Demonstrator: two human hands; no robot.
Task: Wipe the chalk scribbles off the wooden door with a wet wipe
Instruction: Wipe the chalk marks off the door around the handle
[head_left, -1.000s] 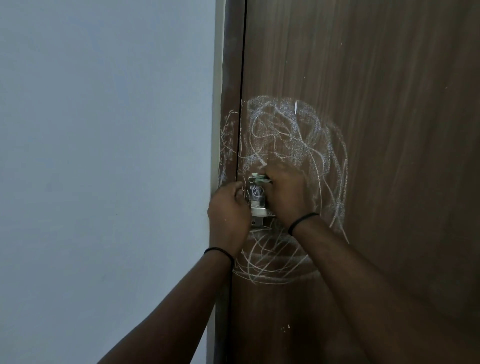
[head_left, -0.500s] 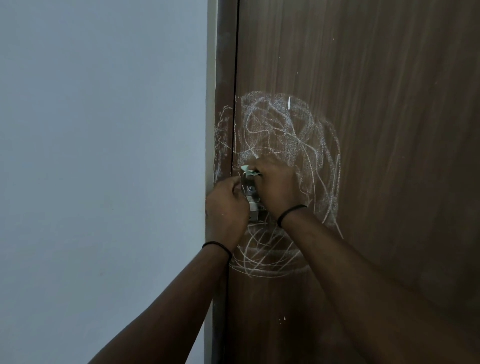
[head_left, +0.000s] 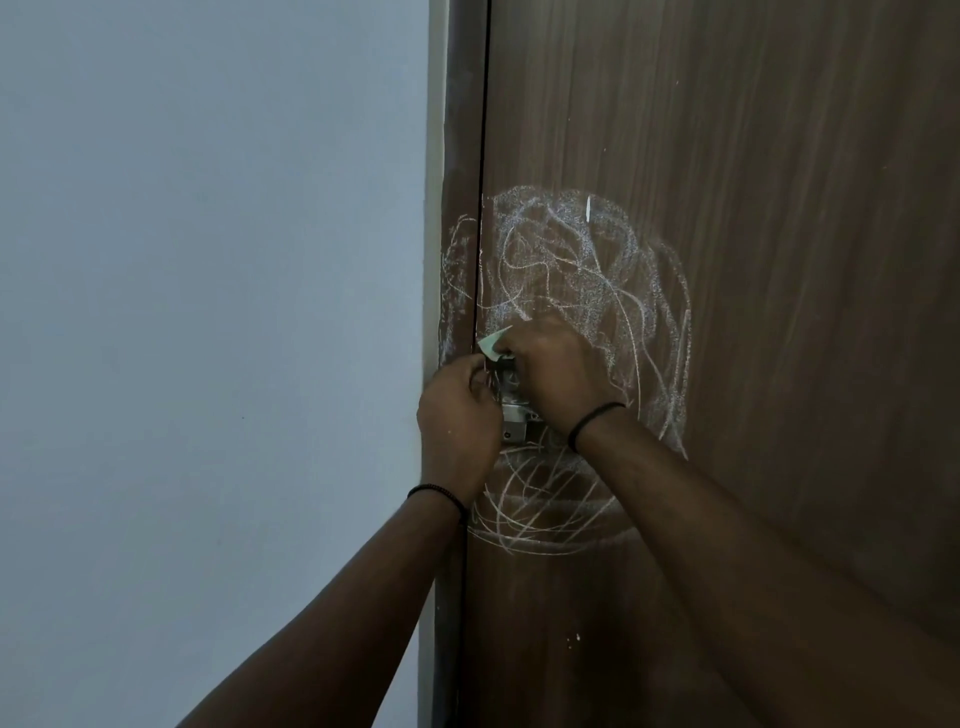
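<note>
White chalk scribbles (head_left: 582, 270) cover a round patch of the brown wooden door (head_left: 779, 208), and a few strokes cross onto the door frame (head_left: 457, 270). In front of the patch, my two hands hold a small silvery wet wipe packet (head_left: 511, 415), mostly hidden between them. My left hand (head_left: 457, 415) grips the packet's left side with curled fingers. At the packet's top, my right hand (head_left: 550, 374) pinches a pale green flap (head_left: 494, 344) that sticks out up and to the left.
A plain pale blue wall (head_left: 208, 312) fills the left half of the view, up to the door frame. The door runs on to the right and below the scribbles, with a few small white specks low down (head_left: 574, 639).
The pale green flap has come up and leftwards out from between my hands. Both hands stay close together at the packet, and the view has shifted slightly.
</note>
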